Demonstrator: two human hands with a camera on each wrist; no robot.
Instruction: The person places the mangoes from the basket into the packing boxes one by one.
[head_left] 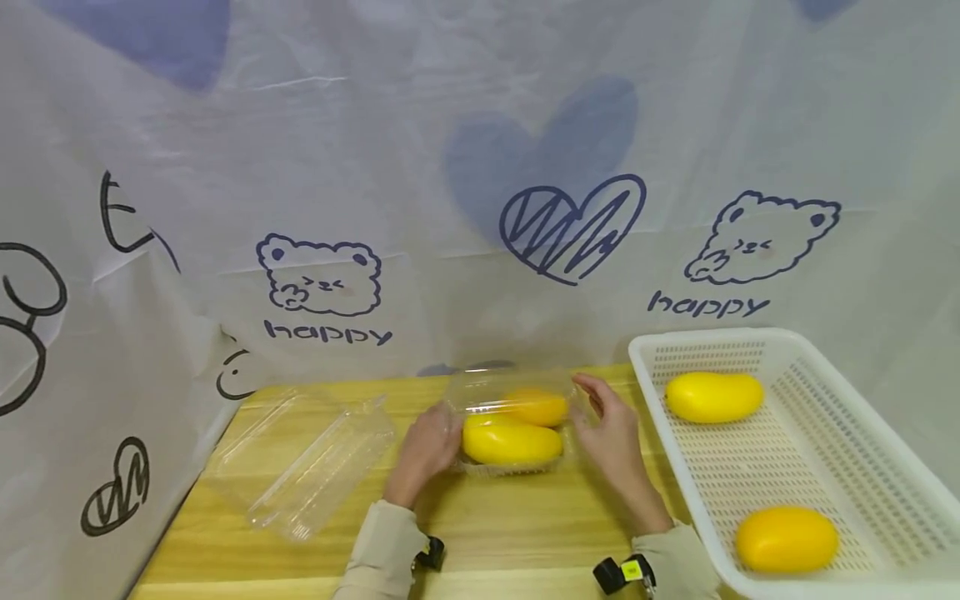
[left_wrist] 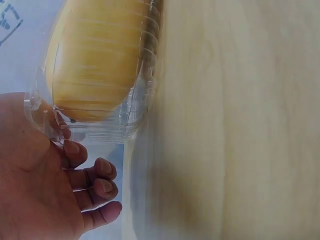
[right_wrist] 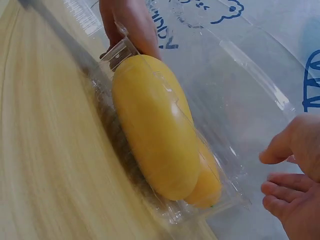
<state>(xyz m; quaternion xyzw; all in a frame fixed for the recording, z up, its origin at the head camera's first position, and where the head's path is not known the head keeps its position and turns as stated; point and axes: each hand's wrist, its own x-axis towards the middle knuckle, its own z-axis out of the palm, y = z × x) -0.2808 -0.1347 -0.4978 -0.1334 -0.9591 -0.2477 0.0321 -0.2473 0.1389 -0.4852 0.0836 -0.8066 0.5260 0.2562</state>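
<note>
A clear plastic clamshell box [head_left: 510,468] sits on the wooden table with two yellow mangoes in it, a front mango [head_left: 512,442] and a rear mango [head_left: 536,407]. Its lid [head_left: 480,385] stands raised at the back. My left hand [head_left: 429,446] grips the box's left end; in the left wrist view the thumb shows through the plastic and the other fingers curl loosely below the corner. My right hand [head_left: 611,433] is beside the lid's right edge. In the right wrist view that hand [right_wrist: 295,175] has its fingers relaxed, apart from the box, holding nothing.
A white plastic basket [head_left: 678,492] stands on the right, holding one mango [head_left: 714,397] at the back and another mango [head_left: 786,539] at the front. On the left lies another clear clamshell box [head_left: 322,467], open. A printed curtain [head_left: 450,208] hangs behind the table [head_left: 510,533].
</note>
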